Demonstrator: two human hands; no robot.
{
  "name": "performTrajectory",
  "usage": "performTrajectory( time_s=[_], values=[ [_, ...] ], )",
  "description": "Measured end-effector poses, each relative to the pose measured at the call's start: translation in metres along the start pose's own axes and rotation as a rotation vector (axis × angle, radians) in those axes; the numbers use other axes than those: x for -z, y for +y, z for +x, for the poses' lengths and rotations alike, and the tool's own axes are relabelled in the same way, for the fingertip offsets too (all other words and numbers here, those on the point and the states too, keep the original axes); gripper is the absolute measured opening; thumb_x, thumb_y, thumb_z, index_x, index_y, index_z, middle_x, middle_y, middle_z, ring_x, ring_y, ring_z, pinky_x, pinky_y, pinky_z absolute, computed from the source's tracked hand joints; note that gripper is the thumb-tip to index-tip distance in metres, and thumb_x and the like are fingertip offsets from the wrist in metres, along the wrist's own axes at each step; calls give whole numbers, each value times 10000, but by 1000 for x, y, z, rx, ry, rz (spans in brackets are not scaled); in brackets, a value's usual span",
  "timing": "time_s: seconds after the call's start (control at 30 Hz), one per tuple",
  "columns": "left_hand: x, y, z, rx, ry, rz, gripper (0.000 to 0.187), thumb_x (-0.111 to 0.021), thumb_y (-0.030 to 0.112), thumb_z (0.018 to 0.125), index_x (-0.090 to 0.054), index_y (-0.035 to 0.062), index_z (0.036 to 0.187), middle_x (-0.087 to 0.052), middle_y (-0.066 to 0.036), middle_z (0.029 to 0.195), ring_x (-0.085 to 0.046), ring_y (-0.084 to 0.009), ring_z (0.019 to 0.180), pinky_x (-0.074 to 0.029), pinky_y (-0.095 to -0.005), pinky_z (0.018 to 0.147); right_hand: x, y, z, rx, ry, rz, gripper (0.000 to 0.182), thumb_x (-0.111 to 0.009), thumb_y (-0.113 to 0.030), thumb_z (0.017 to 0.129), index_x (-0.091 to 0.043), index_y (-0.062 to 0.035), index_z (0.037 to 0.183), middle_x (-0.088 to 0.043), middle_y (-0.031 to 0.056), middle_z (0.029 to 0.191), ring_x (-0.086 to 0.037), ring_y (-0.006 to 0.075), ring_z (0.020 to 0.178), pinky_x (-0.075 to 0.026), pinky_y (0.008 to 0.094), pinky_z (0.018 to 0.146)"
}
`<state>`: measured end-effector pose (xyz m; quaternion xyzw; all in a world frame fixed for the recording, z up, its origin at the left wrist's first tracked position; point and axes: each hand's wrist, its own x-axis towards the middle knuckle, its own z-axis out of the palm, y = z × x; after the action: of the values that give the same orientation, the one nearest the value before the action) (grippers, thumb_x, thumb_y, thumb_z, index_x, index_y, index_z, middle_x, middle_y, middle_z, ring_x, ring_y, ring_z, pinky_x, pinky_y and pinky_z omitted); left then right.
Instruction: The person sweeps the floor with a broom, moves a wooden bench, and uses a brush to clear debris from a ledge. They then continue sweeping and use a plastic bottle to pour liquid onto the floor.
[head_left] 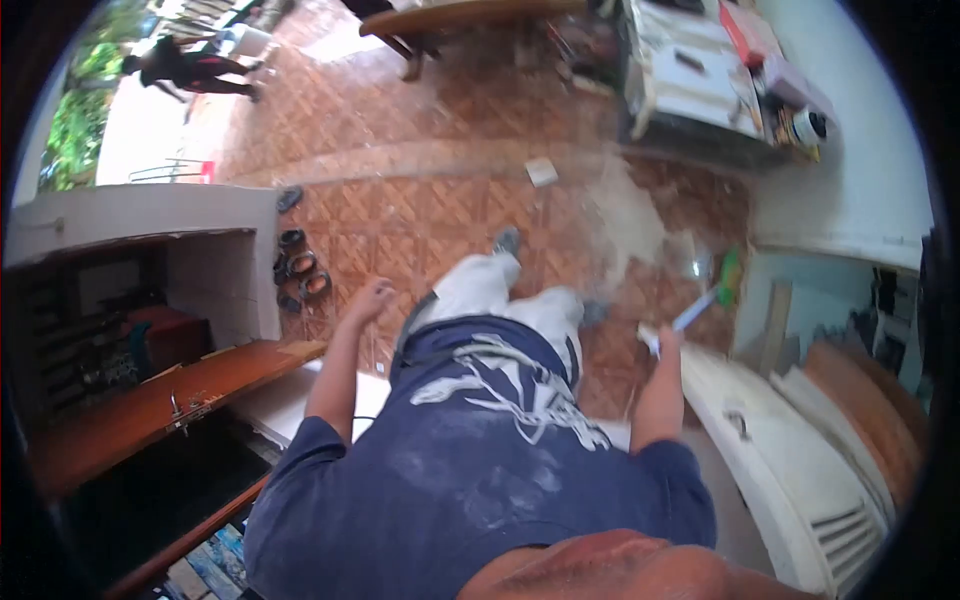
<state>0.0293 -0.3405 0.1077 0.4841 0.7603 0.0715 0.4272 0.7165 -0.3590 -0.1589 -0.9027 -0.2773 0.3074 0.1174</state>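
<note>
My right hand (665,343) is closed around the pale blue handle of a brush (697,309), whose green head points away from me toward the doorway on the right. Pale dust (630,222) lies spread over the tiled floor just ahead of that hand. A shiny, whitish object (697,264) sits on the floor beside the green head. My left hand (373,300) hangs out in front of my left hip with nothing in it, its fingers loosely apart over the tiles.
Several shoes (300,264) line the wall at left. A white square (541,173) lies on the floor ahead. Leaning panels (790,430) stand close on my right, a wooden door (200,400) on my left. A cluttered table (700,75) and a person (190,68) are farther off.
</note>
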Motion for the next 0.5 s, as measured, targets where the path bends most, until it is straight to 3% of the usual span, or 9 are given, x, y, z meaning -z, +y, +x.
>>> performTrajectory(
  time_s=[0.03, 0.07, 0.13, 0.2, 0.27, 0.3, 0.33, 0.4, 0.5],
  values=[
    [2, -16, -6, 30, -21, -37, 265, -546, 182, 821, -583, 6, 1016, -625, -123, 926, -598, -205, 855, -466, -306, 737, 38, -62, -36, -65, -162, -14, 447, -568, -245, 722, -556, 103, 1002, -598, 214, 999, -566, 335, 954, -436, 396, 827],
    [-1, -33, -15, 29, 50, -26, 267, -542, 184, 823, -581, -1, 1012, -622, -130, 919, -597, -206, 850, -466, -305, 732, -8, -23, 10, -75, -196, -55, 437, -571, -245, 706, -568, 77, 1003, -601, 217, 1002, -573, 334, 947, -447, 396, 813],
    [-14, -62, -29, 14, 87, -8, 270, -537, 185, 825, -579, -8, 1009, -620, -138, 911, -597, -208, 844, -467, -305, 728, -39, -44, 15, -82, -176, -229, 410, -569, -263, 686, -600, 63, 932, -597, 246, 989, -573, 327, 977, -456, 390, 821],
    [-26, -85, -50, 178, 4, -62, 305, -538, 180, 845, -534, -5, 1088, -579, -92, 1017, -557, -169, 923, -441, -279, 790, -25, -91, -17, -45, -180, -307, 424, -558, -245, 684, -580, 56, 982, -584, 244, 1031, -565, 329, 1001, -449, 398, 839],
    [-46, -100, -67, 187, -27, -81, 299, -555, 188, 821, -581, -17, 1038, -617, -154, 904, -592, -217, 857, -457, -301, 751, -28, -111, -41, -5, -229, -301, 460, -571, -226, 674, -550, 42, 1046, -576, 239, 1064, -555, 334, 1024, -444, 400, 856],
    [-42, -64, -84, 226, -79, -228, 302, -580, 171, 801, -592, -17, 1038, -620, -143, 934, -582, -202, 856, -452, -304, 750, -33, -121, -50, 3, -230, -254, 466, -580, -220, 672, -542, 39, 1058, -580, 243, 1052, -558, 343, 1015, -449, 400, 850],
    [-53, -107, -80, 166, -239, -237, 322, -597, 175, 786, -592, -18, 1044, -620, -119, 970, -574, -191, 858, -446, -307, 763, -42, -130, -58, 24, -228, -243, 467, -586, -199, 667, -537, 36, 1067, -582, 246, 1040, -565, 346, 1000, -456, 401, 837],
    [-53, -165, -72, 429, -408, 62, 352, -596, 186, 780, -580, -12, 1072, -613, -100, 1011, -562, -189, 900, -431, -305, 807, -58, -149, -67, 48, -209, -237, 469, -593, -178, 662, -531, 32, 1077, -584, 250, 1029, -572, 350, 986, -463, 402, 824],
    [-8, -113, -70, 195, -215, -217, 379, -580, 199, 782, -563, -5, 1101, -604, -106, 1032, -545, -184, 957, -418, -316, 836, -96, -184, -82, 153, -289, -274, 460, -597, -134, 650, -536, 23, 1078, -584, 252, 1025, -578, 354, 973, -475, 400, 804]
  ],
)
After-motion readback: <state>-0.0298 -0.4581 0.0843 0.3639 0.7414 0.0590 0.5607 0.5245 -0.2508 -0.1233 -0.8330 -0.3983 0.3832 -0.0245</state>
